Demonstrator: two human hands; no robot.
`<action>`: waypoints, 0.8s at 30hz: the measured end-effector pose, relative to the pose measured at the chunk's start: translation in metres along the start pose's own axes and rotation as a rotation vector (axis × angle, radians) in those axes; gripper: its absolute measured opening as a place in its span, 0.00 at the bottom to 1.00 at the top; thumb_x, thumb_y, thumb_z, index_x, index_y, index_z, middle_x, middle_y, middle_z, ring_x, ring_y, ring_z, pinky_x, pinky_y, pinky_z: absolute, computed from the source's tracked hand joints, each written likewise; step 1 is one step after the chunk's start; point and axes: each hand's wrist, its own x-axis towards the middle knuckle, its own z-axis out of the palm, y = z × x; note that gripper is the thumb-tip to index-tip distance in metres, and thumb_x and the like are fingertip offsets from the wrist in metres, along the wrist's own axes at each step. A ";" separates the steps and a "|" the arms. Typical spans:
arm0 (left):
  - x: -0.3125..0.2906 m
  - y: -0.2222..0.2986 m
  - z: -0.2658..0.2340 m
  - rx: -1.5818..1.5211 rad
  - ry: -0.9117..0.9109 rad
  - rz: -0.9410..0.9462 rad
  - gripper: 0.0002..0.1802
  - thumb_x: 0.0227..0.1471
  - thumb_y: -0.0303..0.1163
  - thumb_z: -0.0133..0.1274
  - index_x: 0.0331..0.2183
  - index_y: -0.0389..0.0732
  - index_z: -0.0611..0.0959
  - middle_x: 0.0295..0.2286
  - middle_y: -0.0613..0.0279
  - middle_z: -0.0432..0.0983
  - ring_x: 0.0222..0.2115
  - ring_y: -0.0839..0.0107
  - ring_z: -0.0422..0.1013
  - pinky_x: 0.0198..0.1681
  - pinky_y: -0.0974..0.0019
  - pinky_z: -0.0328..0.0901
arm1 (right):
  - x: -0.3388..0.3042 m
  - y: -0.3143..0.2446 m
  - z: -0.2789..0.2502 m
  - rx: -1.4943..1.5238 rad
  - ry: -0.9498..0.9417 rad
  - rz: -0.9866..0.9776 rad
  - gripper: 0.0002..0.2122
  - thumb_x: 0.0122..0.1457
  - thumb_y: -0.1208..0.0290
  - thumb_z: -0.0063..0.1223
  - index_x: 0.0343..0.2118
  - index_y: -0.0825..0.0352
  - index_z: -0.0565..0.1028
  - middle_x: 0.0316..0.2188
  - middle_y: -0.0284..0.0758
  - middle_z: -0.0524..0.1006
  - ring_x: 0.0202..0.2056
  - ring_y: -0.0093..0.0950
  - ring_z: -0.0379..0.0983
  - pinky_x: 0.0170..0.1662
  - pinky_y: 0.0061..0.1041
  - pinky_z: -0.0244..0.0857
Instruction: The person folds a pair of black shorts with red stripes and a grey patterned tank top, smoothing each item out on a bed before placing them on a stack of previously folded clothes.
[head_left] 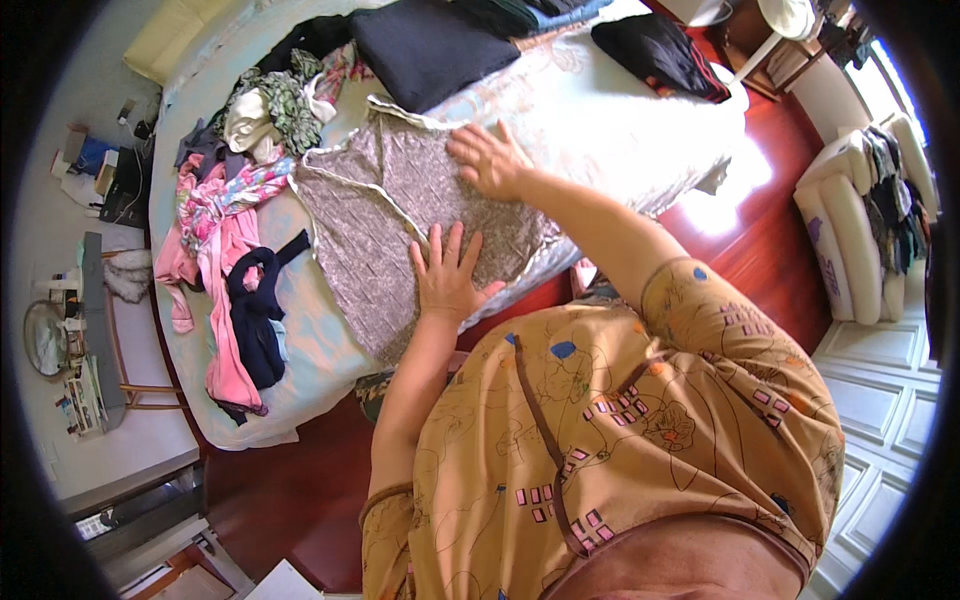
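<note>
A bed (620, 115) with a pale patterned sheet is filling the middle and upper part of the view, while the person's mustard-coloured printed shirt (620, 430) is taking up the lower part. Glossy red-brown floor (285, 500) is showing around the bed, and a pale desk (135, 470) is standing along the left side. A cream padded chair (845, 245) is standing at the right with clothes (893, 195) hanging over it. On the near part of the bed, a grey-brown flecked garment (365, 260) is lying opened out and nearly flat, with pale trim running along its upper edges. Beyond it, a dark folded garment (430, 55) is lying in a squared shape, and a black garment with red edging (655, 55) is lying well apart to the right. Left of the flecked garment, a loose heap of mixed clothes (270, 120) is spreading downward into a pink garment (230, 370), and a navy garment (262, 350) is lying crumpled against the pink one. Both hands are resting palm down on the flecked garment: the right hand (490, 165) near its upper right edge, the left hand (450, 280) near its lower right edge. The fingers of each are lying extended and spread apart, gripping nothing.
</note>
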 end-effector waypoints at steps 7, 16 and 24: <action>0.001 0.001 0.001 -0.013 -0.032 -0.027 0.54 0.34 0.67 0.62 0.59 0.52 0.67 0.62 0.57 0.54 0.64 0.48 0.46 0.62 0.30 0.38 | -0.004 0.019 -0.013 -0.112 0.021 0.135 0.28 0.67 0.50 0.29 0.67 0.55 0.53 0.70 0.29 0.45 0.70 0.34 0.34 0.68 0.55 0.24; 0.006 0.003 -0.001 -0.001 -0.116 -0.072 0.57 0.36 0.70 0.57 0.62 0.49 0.63 0.64 0.61 0.50 0.66 0.52 0.42 0.64 0.33 0.36 | -0.157 0.018 -0.003 0.034 0.059 -0.137 0.41 0.52 0.47 0.58 0.65 0.64 0.57 0.67 0.38 0.53 0.68 0.37 0.45 0.68 0.51 0.35; 0.003 0.002 0.002 -0.004 -0.066 -0.060 0.58 0.32 0.64 0.64 0.62 0.50 0.63 0.63 0.62 0.54 0.65 0.53 0.44 0.63 0.33 0.39 | -0.211 0.057 -0.032 0.068 0.080 0.023 0.38 0.50 0.62 0.62 0.63 0.65 0.57 0.65 0.39 0.56 0.66 0.40 0.48 0.65 0.49 0.45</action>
